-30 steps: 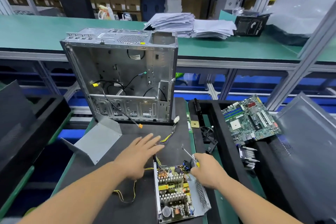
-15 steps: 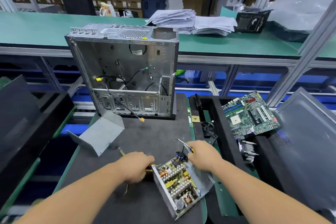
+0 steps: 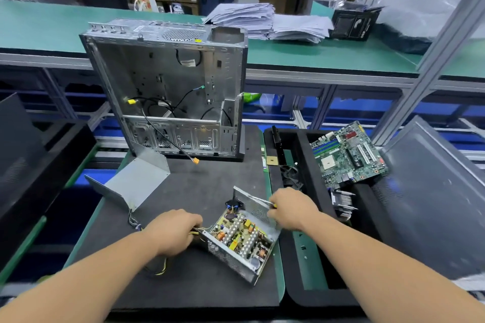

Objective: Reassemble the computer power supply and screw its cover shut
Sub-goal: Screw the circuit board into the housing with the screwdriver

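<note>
**Open supply turned on the mat, cover not yet on**

Head view: power supply (image 3: 240, 240) sits open on the dark surface (image 3: 199, 191), circuit board exposed, near the front right edge. Left hand (image 3: 173, 233) grips its wire bundle (image 3: 195, 231) at the casing wall. Right hand (image 3: 291, 210) holds a screwdriver (image 3: 263, 201) and steadies the far wall. Bent metal cover (image 3: 136, 181) lies well apart, to the left. Judgement: tuck the wires clear of the rim first, then square the casing before fetching the cover. No legible writing or brand anywhere.
</note>
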